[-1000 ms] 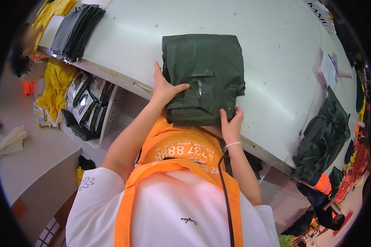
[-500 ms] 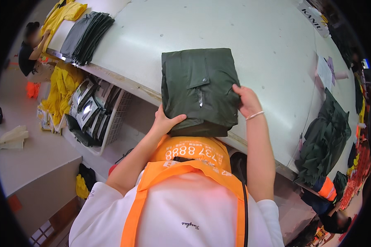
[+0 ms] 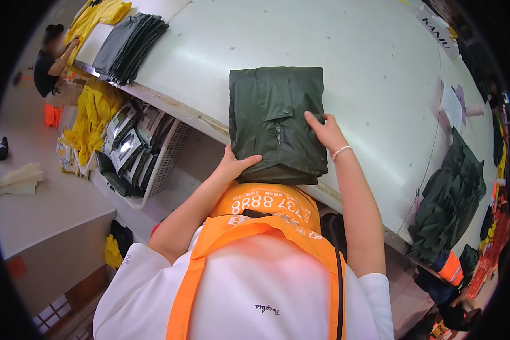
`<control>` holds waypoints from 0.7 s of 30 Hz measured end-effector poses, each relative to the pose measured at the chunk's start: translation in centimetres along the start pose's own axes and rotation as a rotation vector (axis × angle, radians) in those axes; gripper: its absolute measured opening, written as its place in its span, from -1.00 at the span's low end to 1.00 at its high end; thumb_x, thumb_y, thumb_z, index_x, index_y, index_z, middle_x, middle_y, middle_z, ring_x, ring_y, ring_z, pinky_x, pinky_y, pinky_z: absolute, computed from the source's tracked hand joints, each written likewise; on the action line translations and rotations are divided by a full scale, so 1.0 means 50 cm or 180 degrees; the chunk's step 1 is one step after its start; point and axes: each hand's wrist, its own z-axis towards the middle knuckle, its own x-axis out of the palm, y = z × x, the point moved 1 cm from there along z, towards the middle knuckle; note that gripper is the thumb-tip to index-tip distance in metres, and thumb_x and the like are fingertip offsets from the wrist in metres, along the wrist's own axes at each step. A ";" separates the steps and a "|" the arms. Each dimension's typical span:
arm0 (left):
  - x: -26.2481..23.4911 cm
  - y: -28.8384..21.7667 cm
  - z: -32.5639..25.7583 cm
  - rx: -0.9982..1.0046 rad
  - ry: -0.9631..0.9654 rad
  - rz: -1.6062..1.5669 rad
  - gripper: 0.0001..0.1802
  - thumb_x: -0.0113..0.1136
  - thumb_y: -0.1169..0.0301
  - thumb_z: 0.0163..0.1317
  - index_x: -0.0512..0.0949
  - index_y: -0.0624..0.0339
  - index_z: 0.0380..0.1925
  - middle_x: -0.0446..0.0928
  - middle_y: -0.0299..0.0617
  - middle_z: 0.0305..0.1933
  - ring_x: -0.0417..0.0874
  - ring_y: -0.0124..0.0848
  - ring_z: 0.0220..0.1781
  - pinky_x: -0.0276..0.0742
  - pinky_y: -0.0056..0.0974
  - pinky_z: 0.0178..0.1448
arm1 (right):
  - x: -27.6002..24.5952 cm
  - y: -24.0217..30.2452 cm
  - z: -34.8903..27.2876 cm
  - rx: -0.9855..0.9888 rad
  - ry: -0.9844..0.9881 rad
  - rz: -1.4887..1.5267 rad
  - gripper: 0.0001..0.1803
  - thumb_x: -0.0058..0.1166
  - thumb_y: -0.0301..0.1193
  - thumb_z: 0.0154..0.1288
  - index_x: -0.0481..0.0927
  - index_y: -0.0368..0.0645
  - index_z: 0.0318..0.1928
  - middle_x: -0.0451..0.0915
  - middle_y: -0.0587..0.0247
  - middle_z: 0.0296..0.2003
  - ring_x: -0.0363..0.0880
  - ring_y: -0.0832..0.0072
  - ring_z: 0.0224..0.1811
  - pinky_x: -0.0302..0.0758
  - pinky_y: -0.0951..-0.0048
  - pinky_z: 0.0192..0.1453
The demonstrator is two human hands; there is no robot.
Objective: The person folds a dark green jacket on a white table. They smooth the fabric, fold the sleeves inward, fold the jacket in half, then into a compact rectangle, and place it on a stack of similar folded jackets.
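At the near edge of the white table [image 3: 334, 51], lying folded into a flat rectangle: a dark green garment [image 3: 276, 122], zip pocket facing up, its lower edge hanging slightly past the table rim. Pressing on its lower left corner, the left hand [image 3: 236, 165], fingers together and laid flat over the fold, thumb tucked underneath, so gripping that corner loosely. Resting on the garment's right side near the middle, the right hand [image 3: 324, 129], fingers spread flat on the cloth and holding nothing, a bead bracelet [image 3: 340, 152] circling the wrist. Showing below the hands, an orange vest [image 3: 255, 238] over a white shirt.

Sitting at the far left end of the table, a stack [image 3: 127, 45] of dark grey folded pieces, with yellow cloth [image 3: 99, 14] just beside it. Standing under the table on the left, a white basket [image 3: 164, 158] holding bagged dark items, and more yellow cloth [image 3: 90, 122] heaped next to it. Draping off the table's right edge, well apart from the hands, a pile [image 3: 450, 204] of loose dark green garments. Lying farther up the right side, some papers [image 3: 452, 105]. Working at the far left corner, another person [image 3: 48, 56] in dark clothes, hands near the yellow cloth.
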 end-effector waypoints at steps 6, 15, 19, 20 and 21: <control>0.002 -0.008 -0.001 0.0260 0.0036 -0.0133 0.17 0.55 0.32 -0.15 -0.08 0.39 0.32 0.31 0.09 0.23 0.37 -0.18 0.26 0.33 -0.21 0.29 | 0.028 0.000 -0.002 -0.0279 -0.0146 -0.0576 -0.29 0.03 -0.09 0.27 0.23 -0.42 0.20 0.50 -0.29 -0.04 0.53 -0.01 -0.01 0.45 0.20 0.05; -0.021 -0.006 -0.018 -0.0378 -0.0029 -0.0052 0.09 0.48 0.09 -0.08 0.04 0.52 0.25 0.37 0.14 0.14 0.46 -0.23 0.15 0.43 -0.26 0.17 | 0.087 -0.080 -0.008 0.0174 -0.0931 -0.0785 0.05 -0.07 0.21 0.20 0.00 -0.49 0.32 0.34 -0.42 0.10 0.34 -0.05 0.21 0.29 0.18 0.27; -0.018 -0.013 -0.006 -0.0489 -0.0087 -0.0408 0.02 0.44 0.00 -0.05 0.16 0.56 0.16 0.44 0.13 0.06 0.51 -0.23 0.07 0.47 -0.26 0.10 | 0.074 -0.089 -0.013 0.0200 -0.0523 0.0461 0.19 0.01 0.27 0.11 -0.10 -0.55 0.33 0.20 -0.45 0.23 0.20 -0.07 0.33 0.15 0.26 0.37; -0.020 -0.018 -0.001 -0.0380 -0.0309 -0.0229 -0.01 0.45 0.00 -0.08 0.19 0.53 0.13 0.43 0.14 0.06 0.53 -0.22 0.04 0.48 -0.26 0.08 | 0.079 -0.082 -0.022 0.0089 -0.0567 0.0850 0.21 0.12 0.21 0.09 -0.15 -0.52 0.35 0.15 -0.44 0.26 0.20 -0.09 0.32 0.14 0.26 0.38; -0.021 -0.024 0.004 -0.0353 -0.0309 -0.0336 -0.03 0.46 0.01 -0.09 0.21 0.52 0.11 0.45 0.12 0.03 0.53 -0.24 0.03 0.48 -0.26 0.07 | 0.089 -0.074 -0.035 -0.0255 -0.0677 0.0642 0.19 0.18 0.12 0.08 -0.20 -0.42 0.38 0.13 -0.45 0.27 0.22 -0.11 0.30 0.17 0.24 0.36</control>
